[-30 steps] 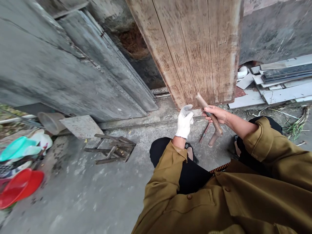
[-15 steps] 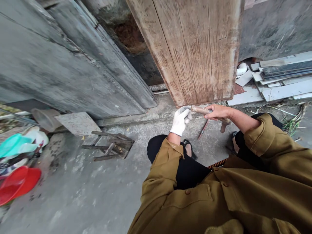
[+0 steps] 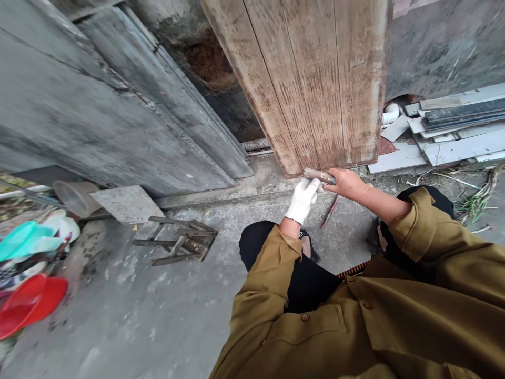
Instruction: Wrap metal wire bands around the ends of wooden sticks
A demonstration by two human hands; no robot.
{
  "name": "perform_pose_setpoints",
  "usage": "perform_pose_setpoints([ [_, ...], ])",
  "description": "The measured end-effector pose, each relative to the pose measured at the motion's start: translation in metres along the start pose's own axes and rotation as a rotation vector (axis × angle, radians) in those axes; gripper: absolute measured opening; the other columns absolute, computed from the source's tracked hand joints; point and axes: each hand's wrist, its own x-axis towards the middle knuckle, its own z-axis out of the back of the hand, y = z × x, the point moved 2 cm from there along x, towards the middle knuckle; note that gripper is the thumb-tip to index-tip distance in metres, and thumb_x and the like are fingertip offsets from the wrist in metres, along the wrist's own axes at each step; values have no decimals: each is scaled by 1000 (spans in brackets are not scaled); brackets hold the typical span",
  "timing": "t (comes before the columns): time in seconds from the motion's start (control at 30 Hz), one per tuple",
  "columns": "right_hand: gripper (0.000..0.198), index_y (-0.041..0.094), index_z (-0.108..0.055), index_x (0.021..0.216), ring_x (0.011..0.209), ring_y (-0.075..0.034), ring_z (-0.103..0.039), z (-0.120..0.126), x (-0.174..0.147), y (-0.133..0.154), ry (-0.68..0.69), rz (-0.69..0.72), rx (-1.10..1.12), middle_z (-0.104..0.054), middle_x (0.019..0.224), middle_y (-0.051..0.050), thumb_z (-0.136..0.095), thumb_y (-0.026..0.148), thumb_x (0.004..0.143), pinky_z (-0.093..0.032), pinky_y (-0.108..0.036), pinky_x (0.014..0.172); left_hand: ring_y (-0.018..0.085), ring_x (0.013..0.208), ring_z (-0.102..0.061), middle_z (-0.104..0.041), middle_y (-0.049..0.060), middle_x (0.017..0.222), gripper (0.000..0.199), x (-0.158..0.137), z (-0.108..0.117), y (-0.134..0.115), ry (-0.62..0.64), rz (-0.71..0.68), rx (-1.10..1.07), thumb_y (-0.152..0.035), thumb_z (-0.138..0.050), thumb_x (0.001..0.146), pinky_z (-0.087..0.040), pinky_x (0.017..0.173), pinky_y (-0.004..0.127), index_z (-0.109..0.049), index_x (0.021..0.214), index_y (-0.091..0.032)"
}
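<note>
A short brown wooden handle lies almost level in front of my knees, just below the foot of the plank panel. Its left end looks pale and frayed, its right end is dark, and a thin strand crosses it. My bare right hand is closed around the right end. My left hand, in a white knitted glove, has its fingers curled against the underside of the left part. What lies behind the right hand is hidden. A thin reddish stick shows on the ground below.
A wooden plank panel leans against the wall ahead. A small wooden stool is on the concrete to the left, near a red basin and a turquoise basin. Stacked boards lie at the right.
The handle has turned and shifted slightly left. A brown part that stuck out below my right hand is now out of sight. My gloved left hand has moved a little right, under the handle.
</note>
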Motion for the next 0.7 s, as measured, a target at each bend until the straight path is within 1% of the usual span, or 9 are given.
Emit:
perform_pose_setpoints([
  [0.1,35,16,-58,110,98,-28,-65,2,-1,0,-17,-20,-119,-68,110,-14,-60,44,89,-45,-33,76,4,40,-30,-52,-4,60,35,0,4,-1,-124,-20,42,-51,-67,82,-20,40,20,-57,82,-17],
  [0.17,36,15,-56,113,97,-29,-66,5,0,0,-26,-65,-181,-66,111,-16,-57,44,91,-46,-34,76,7,48,-42,-54,-3,62,27,-1,9,-6,-286,-123,146,-43,-68,82,-30,46,19,-60,81,-17],
  [0.23,36,15,-54,114,96,-29,-66,6,1,1,-18,-85,-225,-65,111,-16,-54,44,93,-46,-35,76,11,65,-55,-62,1,74,18,-3,12,-12,-413,-269,283,-34,-71,81,-41,58,20,-65,88,-18],
  [0.3,34,14,-53,114,94,-30,-66,6,2,4,2,-70,-258,-64,109,-17,-51,43,95,-47,-35,75,15,77,-60,-66,2,84,26,-4,11,-17,-409,-352,429,-29,-75,78,-44,69,22,-68,102,-21],
  [0.37,30,13,-53,112,92,-31,-67,5,2,8,14,-45,-292,-63,106,-17,-48,39,97,-48,-36,72,17,79,-61,-67,2,81,37,-2,9,-18,-351,-341,568,-29,-78,75,-43,70,23,-69,111,-24],
  [0.43,25,12,-54,109,90,-31,-68,3,2,12,17,-19,-323,-63,103,-18,-44,33,98,-49,-36,69,19,80,-62,-67,2,78,35,3,7,-15,-319,-305,678,-30,-80,74,-42,68,23,-71,108,-25],
  [0.5,22,11,-55,107,90,-32,-68,0,1,16,12,6,-343,-63,103,-19,-41,27,98,-50,-36,69,20,80,-62,-68,2,80,23,10,7,-11,-321,-287,720,-29,-77,77,-42,68,23,-73,100,-25],
  [0.6,20,10,-55,107,92,-32,-68,-5,0,18,14,29,-340,-63,104,-20,-43,22,97,-51,-38,71,17,81,-63,-71,3,87,10,22,6,-4,-307,-295,666,-24,-69,82,-44,73,24,-73,91,-23],
  [0.7,21,12,-55,109,95,-32,-67,-7,4,13,27,5,-259,-64,106,-19,-50,26,94,-50,-40,76,13,75,-61,-70,2,81,7,28,4,1,-311,-273,438,-22,-68,80,-44,70,22,-71,85,-18],
])
